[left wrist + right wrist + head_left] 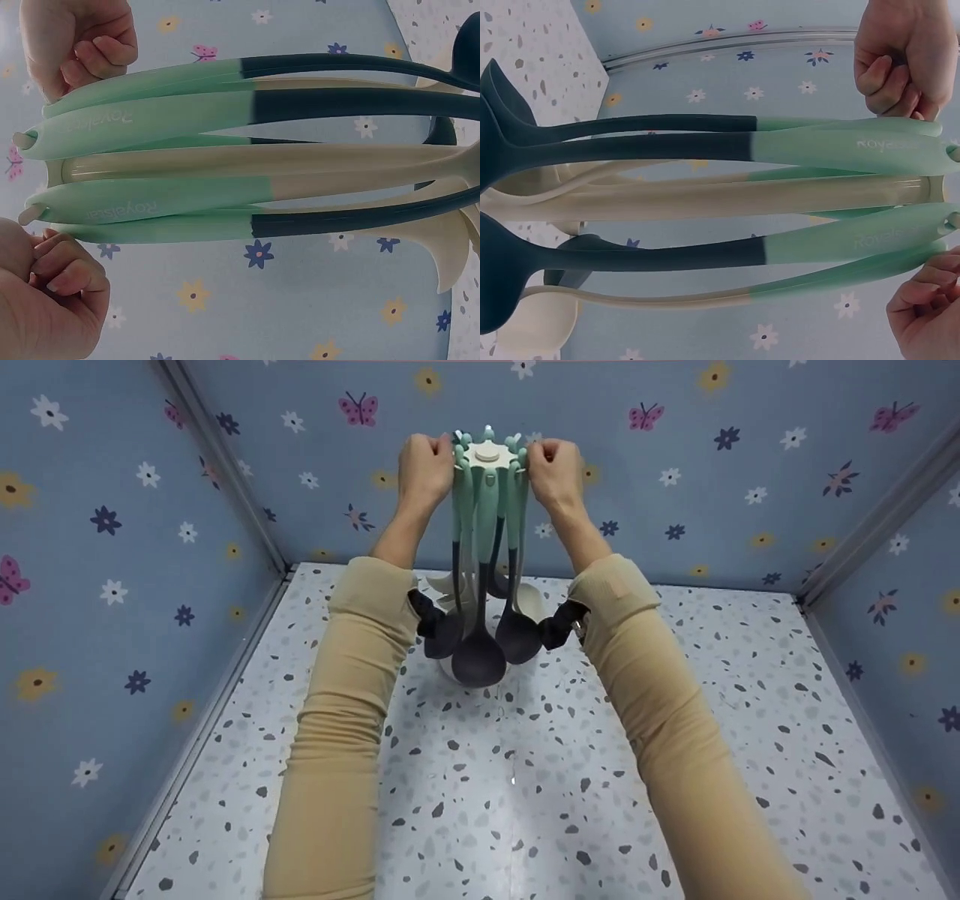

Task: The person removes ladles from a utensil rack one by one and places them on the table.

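Observation:
A rotating utensil stand with a cream top (pixel 487 453) and cream pole (pixel 180 160) stands upright near the back wall. Kitchen utensils with mint-green handles hang around it, among them a dark ladle (pixel 480 660) in front. My left hand (pixel 426 472) is curled at the left side of the top, thumb and forefinger at the upper end of a dark-stemmed utensil's handle (pixel 161 231). At the opposite side, my right hand (pixel 556 472) pinches the upper end of a cream utensil's handle (pixel 855 271). Cream heads partly hide behind the dark ones.
The stand is on a white speckled tabletop (pixel 480 810). A blue flowered back wall (pixel 480 532) rises right behind it, with similar panels (pixel 90 607) at both sides. Black wrist straps (pixel 556 626) hang near the utensil heads.

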`<state>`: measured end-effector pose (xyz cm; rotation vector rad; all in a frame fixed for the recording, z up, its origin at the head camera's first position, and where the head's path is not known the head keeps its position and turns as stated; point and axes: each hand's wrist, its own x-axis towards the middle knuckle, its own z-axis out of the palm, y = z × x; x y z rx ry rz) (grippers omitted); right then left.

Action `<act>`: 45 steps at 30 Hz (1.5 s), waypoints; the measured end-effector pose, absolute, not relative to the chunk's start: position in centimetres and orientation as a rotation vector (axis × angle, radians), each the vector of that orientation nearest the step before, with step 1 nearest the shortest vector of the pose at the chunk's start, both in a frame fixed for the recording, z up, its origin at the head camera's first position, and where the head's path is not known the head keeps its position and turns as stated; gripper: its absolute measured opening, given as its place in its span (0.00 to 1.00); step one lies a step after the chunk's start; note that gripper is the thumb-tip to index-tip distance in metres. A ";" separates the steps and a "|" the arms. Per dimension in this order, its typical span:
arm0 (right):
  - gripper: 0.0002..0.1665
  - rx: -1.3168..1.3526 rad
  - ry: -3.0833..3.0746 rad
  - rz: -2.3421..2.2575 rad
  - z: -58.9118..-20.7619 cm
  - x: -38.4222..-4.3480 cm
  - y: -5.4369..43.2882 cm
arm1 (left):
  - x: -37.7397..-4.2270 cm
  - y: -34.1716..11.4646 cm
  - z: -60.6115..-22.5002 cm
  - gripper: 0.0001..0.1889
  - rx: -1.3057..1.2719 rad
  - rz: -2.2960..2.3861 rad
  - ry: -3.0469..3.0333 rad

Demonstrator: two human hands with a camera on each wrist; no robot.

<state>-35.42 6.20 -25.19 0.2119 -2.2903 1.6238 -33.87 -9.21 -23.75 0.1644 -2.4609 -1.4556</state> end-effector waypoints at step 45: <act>0.21 0.127 -1.914 1.958 -25.8 -30.5 15.8 | -30.0 -0.7 -24.3 0.24 -0.186 -1.518 -2.486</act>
